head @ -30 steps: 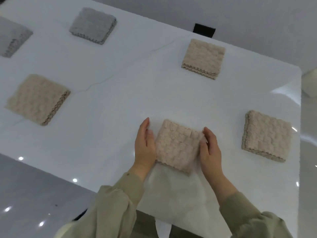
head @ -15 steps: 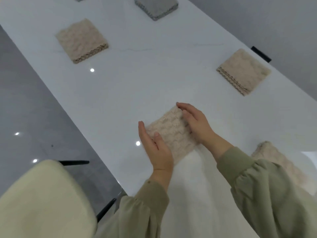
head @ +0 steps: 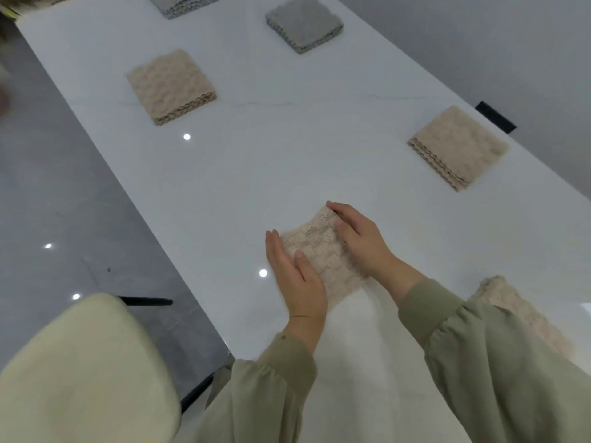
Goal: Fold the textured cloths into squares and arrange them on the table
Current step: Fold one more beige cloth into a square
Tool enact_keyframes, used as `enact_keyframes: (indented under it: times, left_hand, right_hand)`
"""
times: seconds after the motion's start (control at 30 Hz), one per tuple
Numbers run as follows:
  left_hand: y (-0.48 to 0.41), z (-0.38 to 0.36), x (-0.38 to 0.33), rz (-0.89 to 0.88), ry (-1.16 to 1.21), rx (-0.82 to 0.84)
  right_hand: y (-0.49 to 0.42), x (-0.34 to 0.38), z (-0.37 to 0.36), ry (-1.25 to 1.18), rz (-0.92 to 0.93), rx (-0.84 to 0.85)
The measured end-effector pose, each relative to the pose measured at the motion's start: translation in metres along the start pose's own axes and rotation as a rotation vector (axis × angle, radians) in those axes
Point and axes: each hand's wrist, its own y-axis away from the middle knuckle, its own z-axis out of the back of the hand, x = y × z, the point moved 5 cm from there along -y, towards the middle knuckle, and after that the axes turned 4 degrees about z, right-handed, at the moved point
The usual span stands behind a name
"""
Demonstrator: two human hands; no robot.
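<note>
A folded beige textured cloth (head: 319, 254) lies on the white table (head: 271, 161) near its front edge. My left hand (head: 295, 276) rests with straight fingers against the cloth's left side, thumb on top. My right hand (head: 358, 238) lies flat on the cloth's right side, fingers reaching its far corner. Other folded squares sit apart on the table: a beige one (head: 171, 86) at far left, a beige one (head: 457, 147) at right, a beige one (head: 518, 308) partly hidden behind my right sleeve, and two grey ones (head: 303, 24) (head: 182, 3) at the back.
A cream padded chair (head: 83, 372) stands at the lower left beside the table, on a grey glossy floor (head: 64, 219). A black object (head: 495, 117) sits at the table's far right edge. A grey wall lies beyond the table.
The view has swung left and tilted. Both hands stay on the same beige cloth; the right hand has moved from its side edge onto its top and far corner.
</note>
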Motion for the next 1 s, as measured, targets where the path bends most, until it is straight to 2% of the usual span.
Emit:
enact_keyframes:
  times: [0.17,0.4,0.53,0.73,0.9,1.0]
  left_hand:
    - [-0.003,0.013,-0.009,-0.066,-0.227,0.098]
    - [-0.026,0.019,-0.06,-0.545,-0.829,0.41]
    - [-0.056,0.016,-0.08,-0.761,-1.077,0.509]
    - [-0.123,0.008,-0.115,-1.067,-1.229,0.595]
    - [-0.187,0.013,-0.131,-1.25,-1.302,0.727]
    - [-0.215,0.015,-0.139,-1.303,-1.314,0.763]
  right_hand:
    - [0.011,0.012,0.013,0.108,-0.022,-0.076]
    - [0.036,0.037,0.017,0.364,0.008,-0.12]
    - [0.035,0.055,0.014,0.518,0.012,-0.211]
    - [0.002,0.082,-0.006,0.832,-0.097,-0.363]
    - [-0.028,0.105,-0.025,0.892,-0.293,-0.509]
    - [-0.042,0.116,-0.036,0.886,-0.384,-0.531]
